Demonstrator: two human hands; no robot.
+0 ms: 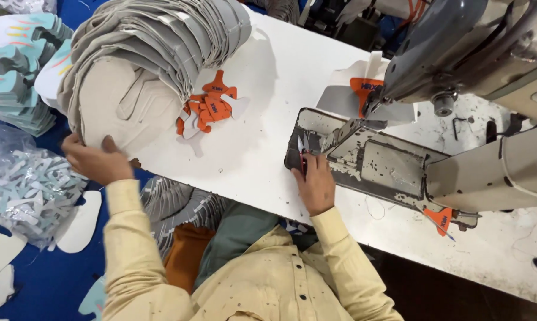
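At far left of the frame, stacks of pale blue cut pieces [13,65] with coloured stripes, and below them a clear bag of small grey and white scraps [25,190] on blue floor. Just right of these, in the upper left, a tall fanned stack of beige shoe-upper pieces [155,53], leaning over the edge of the white counter [262,137]; each piece flat, sandy beige on its face, grey-white along the layered edges, with stitched curved outlines on the bottom piece. Left hand [93,159] at lower left of that stack, fingers spread against the lowest piece, thumb on its face, gripping its edge. Right of the stack, a small heap of orange tabs [209,110] with dark print, lying on the counter. At centre, right hand [315,184] resting at the near end of the sewing machine bed [375,160], fingers closed on small red-handled snips [303,156], blades pointing up the frame. Further right, a white piece with an orange tab [363,89] under the needle area of the grey sewing machine head [458,41]. At lower right, one more orange tab [441,219] beside the worn metal bed.
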